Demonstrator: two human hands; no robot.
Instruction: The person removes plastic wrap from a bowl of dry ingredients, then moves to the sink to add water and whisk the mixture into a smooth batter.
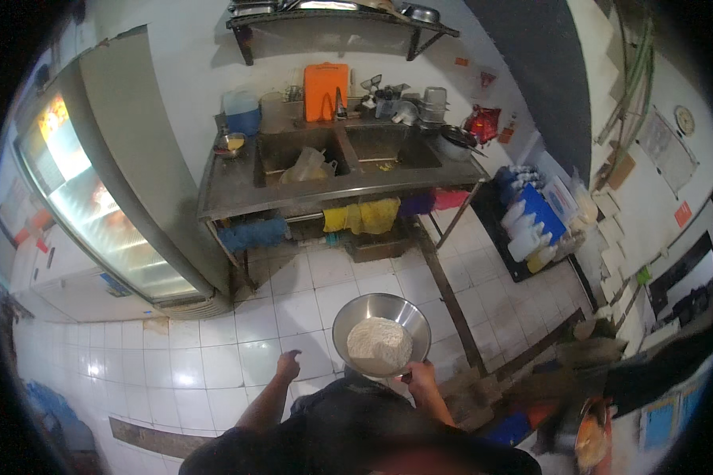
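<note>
My right hand (420, 378) grips the rim of a wide stainless steel bowl (340, 320) at its near right side. A heap of white powder that looks like flour (380, 344) lies in the bowl, with one part standing higher. The bowl is held in front of my body, over the tiled floor. Left of it and apart from it, my left hand (289, 364) hangs in the air with nothing visible in it. Its fingers are loosely bent and one digit sticks out.
Ahead stands a steel double sink (297, 193), with cloths (368, 217) hung beneath. A lit glass-door refrigerator (113, 196) is at the left. On the right, plastic jugs (523, 240) stand on a dark mat. A drain channel (451, 309) crosses the white tiles (255, 362). A shelf (338, 21) hangs above.
</note>
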